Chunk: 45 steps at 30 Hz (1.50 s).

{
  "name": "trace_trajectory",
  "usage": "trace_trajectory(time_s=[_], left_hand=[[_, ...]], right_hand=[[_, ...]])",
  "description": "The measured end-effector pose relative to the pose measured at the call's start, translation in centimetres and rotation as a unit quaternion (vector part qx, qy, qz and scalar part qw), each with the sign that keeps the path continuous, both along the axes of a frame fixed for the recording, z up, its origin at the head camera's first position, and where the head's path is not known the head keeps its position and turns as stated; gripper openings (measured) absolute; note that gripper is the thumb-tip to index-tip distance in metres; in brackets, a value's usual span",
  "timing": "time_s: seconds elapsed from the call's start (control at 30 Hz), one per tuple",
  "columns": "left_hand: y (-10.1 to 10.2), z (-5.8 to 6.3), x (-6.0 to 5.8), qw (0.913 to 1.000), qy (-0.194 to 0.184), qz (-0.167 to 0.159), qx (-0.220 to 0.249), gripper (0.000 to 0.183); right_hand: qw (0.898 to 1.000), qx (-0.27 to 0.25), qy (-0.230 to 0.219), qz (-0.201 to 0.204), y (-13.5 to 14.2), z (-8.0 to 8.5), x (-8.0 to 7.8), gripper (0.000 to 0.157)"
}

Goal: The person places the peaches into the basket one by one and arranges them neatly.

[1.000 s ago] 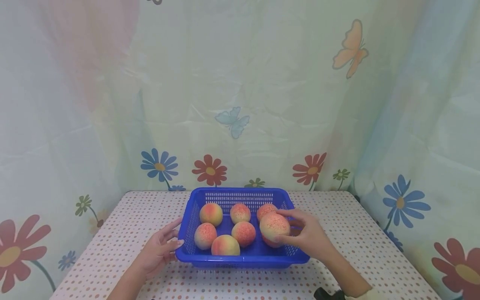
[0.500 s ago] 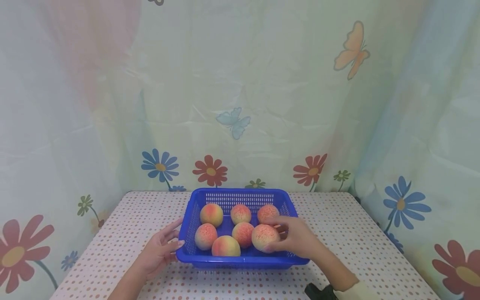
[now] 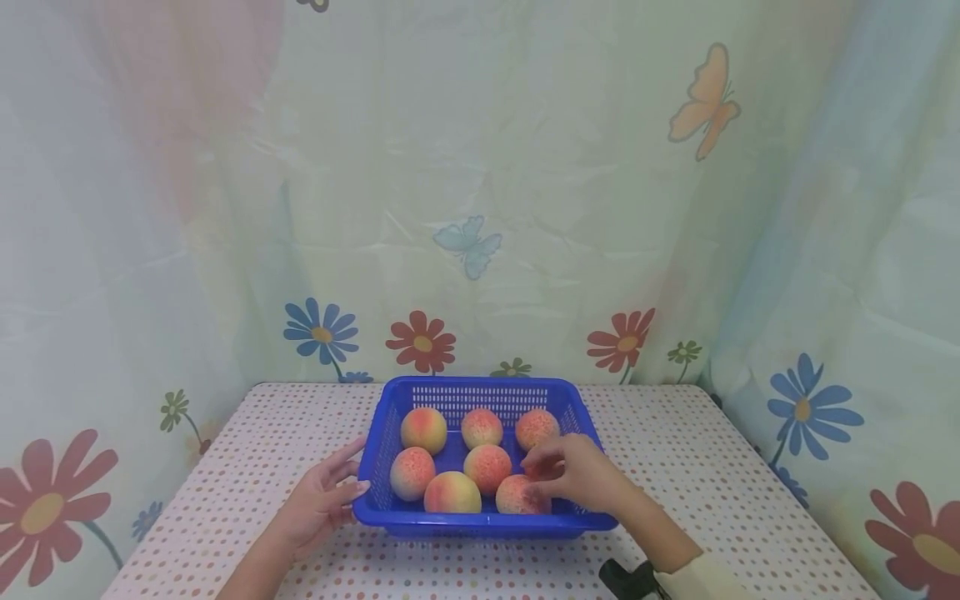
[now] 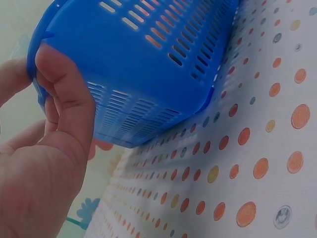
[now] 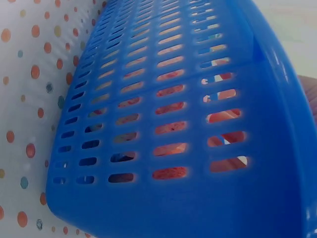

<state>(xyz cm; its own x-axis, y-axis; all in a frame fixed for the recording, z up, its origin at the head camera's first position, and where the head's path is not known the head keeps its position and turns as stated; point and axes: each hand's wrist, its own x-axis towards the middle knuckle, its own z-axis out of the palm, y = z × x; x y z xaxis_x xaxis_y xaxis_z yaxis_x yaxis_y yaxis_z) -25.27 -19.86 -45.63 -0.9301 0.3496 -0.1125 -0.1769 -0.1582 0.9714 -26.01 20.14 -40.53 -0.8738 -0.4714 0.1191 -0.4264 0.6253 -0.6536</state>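
Observation:
A blue plastic basket (image 3: 487,521) sits on the table, holding several red-and-yellow peaches. My left hand (image 3: 318,504) holds the basket's left end; its thumb (image 4: 59,69) lies against the wall near the rim in the left wrist view. Inside the right half, my right hand (image 3: 581,475) pinches a speckled peach (image 3: 513,495) low at the front. Behind that peach are a redder peach (image 3: 487,468) and a back-corner peach (image 3: 537,427). In the right wrist view, the perforated basket wall (image 5: 198,198) hides most of the hand.
Other peaches lie to the left: a yellow peach (image 3: 452,493) at the front, a pinkish peach (image 3: 412,473) and a back-left peach (image 3: 423,429). The table (image 3: 660,425) has a dotted cover. A floral curtain (image 3: 480,167) hangs behind and at both sides.
My right hand has moved left and lowered the peach from above the basket's right side to the front row. The left hand and the basket have stayed put.

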Motion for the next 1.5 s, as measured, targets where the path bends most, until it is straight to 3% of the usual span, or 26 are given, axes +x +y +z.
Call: trace_trajectory(time_s=[0.23, 0.57, 0.8, 1.17, 1.5], left_hand=[[-0.1, 0.1, 0.0, 1.0, 0.001, 0.0, 0.0, 0.067], [-0.1, 0.1, 0.0, 0.9999, 0.007, -0.01, 0.005, 0.068], [-0.1, 0.0, 0.0, 0.9999, 0.007, -0.011, 0.005, 0.067], [-0.2, -0.3, -0.1, 0.9998, 0.016, -0.009, -0.001, 0.064], [-0.3, -0.2, -0.2, 0.9998, 0.017, 0.0, -0.009, 0.065]], right_hand=[[1.0, -0.007, -0.004, 0.012, -0.1, -0.2, -0.1, 0.025], [0.999, 0.013, 0.024, 0.042, -0.3, 0.1, 0.1, 0.025], [0.999, 0.02, 0.02, 0.042, -0.2, 0.1, 0.1, 0.024], [1.0, 0.011, 0.012, 0.025, 0.9, 0.4, 0.0, 0.027], [0.999, -0.021, 0.001, -0.03, 2.5, 0.8, -0.1, 0.035]])
